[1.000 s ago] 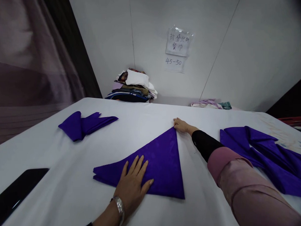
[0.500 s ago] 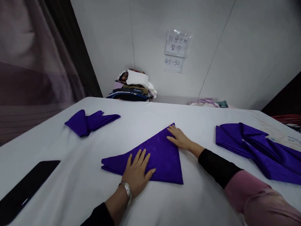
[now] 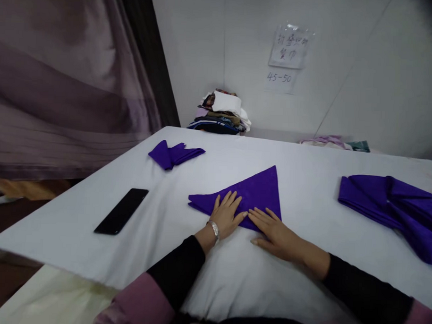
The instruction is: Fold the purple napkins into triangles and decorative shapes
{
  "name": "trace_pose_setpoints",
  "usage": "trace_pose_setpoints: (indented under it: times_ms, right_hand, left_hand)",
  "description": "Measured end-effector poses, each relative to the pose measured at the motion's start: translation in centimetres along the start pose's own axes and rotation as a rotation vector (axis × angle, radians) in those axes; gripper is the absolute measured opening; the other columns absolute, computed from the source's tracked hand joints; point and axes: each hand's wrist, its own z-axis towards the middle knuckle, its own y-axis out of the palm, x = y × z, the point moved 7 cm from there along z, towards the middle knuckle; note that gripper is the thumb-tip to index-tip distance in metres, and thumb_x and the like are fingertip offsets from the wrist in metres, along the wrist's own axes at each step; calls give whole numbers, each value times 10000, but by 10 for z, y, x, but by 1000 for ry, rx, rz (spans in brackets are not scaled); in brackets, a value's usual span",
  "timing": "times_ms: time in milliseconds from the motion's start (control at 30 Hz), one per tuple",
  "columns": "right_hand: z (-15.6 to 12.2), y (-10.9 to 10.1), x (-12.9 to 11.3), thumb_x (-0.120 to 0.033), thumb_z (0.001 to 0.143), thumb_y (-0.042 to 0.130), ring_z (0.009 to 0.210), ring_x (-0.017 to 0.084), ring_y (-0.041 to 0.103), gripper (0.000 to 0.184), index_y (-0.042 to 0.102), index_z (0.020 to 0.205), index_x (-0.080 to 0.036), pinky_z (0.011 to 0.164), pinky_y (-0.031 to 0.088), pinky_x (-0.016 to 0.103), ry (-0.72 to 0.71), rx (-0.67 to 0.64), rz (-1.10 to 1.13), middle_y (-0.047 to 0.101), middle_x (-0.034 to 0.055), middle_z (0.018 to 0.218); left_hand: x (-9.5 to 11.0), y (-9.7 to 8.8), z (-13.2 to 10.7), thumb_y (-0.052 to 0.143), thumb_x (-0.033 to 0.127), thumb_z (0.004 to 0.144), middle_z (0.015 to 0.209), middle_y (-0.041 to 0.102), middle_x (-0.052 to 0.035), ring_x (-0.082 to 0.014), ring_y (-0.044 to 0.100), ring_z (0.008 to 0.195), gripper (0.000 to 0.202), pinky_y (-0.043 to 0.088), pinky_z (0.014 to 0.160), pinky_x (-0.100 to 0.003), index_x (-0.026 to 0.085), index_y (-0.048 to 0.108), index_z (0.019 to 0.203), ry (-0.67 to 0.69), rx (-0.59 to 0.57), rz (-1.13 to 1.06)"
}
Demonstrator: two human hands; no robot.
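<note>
A purple cloth napkin (image 3: 261, 189), folded into a triangle with a narrow tail at the left, lies flat on the white-covered table (image 3: 306, 203). My left hand (image 3: 225, 214), with a silver bracelet at the wrist, rests palm down on the napkin's lower left part, fingers spread. Just to its right, my right hand (image 3: 275, 232) lies over the napkin's lower edge. Its fingers are stretched out on the cloth and the thumb reaches onto the table cover. Both hands are open, and part of the lower edge is hidden under them.
A folded, knotted purple cloth (image 3: 170, 154) lies at the back left. Nearer on the left is a black phone (image 3: 122, 210). More purple cloth (image 3: 388, 201) lies on the right. Behind the table are stacked clothes (image 3: 221, 112); a handwritten sign (image 3: 289, 46) hangs on the wall.
My right hand has moved from the napkin's top corner down to its lower edge, beside my left hand. The view has turned left, showing more of the table's left side.
</note>
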Motion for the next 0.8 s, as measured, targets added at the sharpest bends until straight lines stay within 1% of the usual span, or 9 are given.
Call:
trace_pose_setpoints:
  times_ms: [67,133,233,300,333,400,500,633,800]
  right_hand:
    - [-13,9,-4,-459,901,435,1360,255,242,611,240,1447,-268,1099,202,516,3,17,-36,315,71,1465]
    - [-21,11,0,-403,917,416,1344,246,285,548,289,1431,-263,1083,265,508,18,70,-76,365,68,1440]
    - [-30,6,7,-329,922,408,1302,238,370,470,383,1387,-266,1047,349,491,8,168,-120,453,65,1382]
    - [-35,2,9,-297,917,415,1266,241,423,429,451,1343,-266,1027,383,488,-8,229,-146,508,63,1335]
    - [-37,0,9,-285,914,418,1246,242,448,409,484,1317,-263,1019,394,485,-15,257,-158,533,64,1310]
    - [-41,-2,9,-266,911,419,1204,247,494,371,546,1259,-250,998,419,473,-24,301,-183,575,70,1262]
    - [-43,-4,10,-246,905,416,1111,259,566,326,628,1151,-225,932,470,462,-29,342,-220,631,92,1177]
    - [-43,-8,8,-221,897,399,987,250,625,312,683,1024,-211,843,520,433,-29,365,-258,669,102,1091]
    - [-45,-12,8,-186,893,375,970,245,629,336,688,1011,-217,828,523,423,-35,372,-281,670,96,1083]
  left_hand:
    - [0,-10,-2,312,478,921,1448,378,-67,-225,214,1377,494,115,1108,-535,213,441,1317,14,56,-25]
    - [-9,-26,-6,372,413,914,1380,476,-49,-221,278,1350,403,108,1109,-533,224,527,1233,-5,137,-25]
    - [-43,-55,-16,450,278,866,1268,581,-35,-216,411,1265,310,175,1101,-521,229,603,1131,-127,306,-16]
    - [-72,-71,-28,447,146,801,1208,621,-27,-197,485,1192,351,281,1076,-470,224,630,1090,-221,405,-19]
    - [-85,-76,-34,429,89,762,1185,633,-26,-186,508,1163,398,330,1056,-437,220,641,1072,-250,429,-18]
    - [-106,-79,-45,398,34,707,1160,642,-25,-175,528,1130,463,389,1022,-393,216,659,1044,-286,443,-13]
    - [-120,-74,-54,412,54,713,1142,648,-21,-184,538,1108,432,416,1004,-377,229,684,999,-298,417,-1]
    - [-121,-66,-52,478,133,761,1129,652,-34,-209,544,1088,318,433,987,-378,230,706,962,-299,375,20]
    - [-120,-65,-52,478,151,793,1117,654,-32,-217,539,1087,282,442,974,-378,231,719,915,-312,364,50]
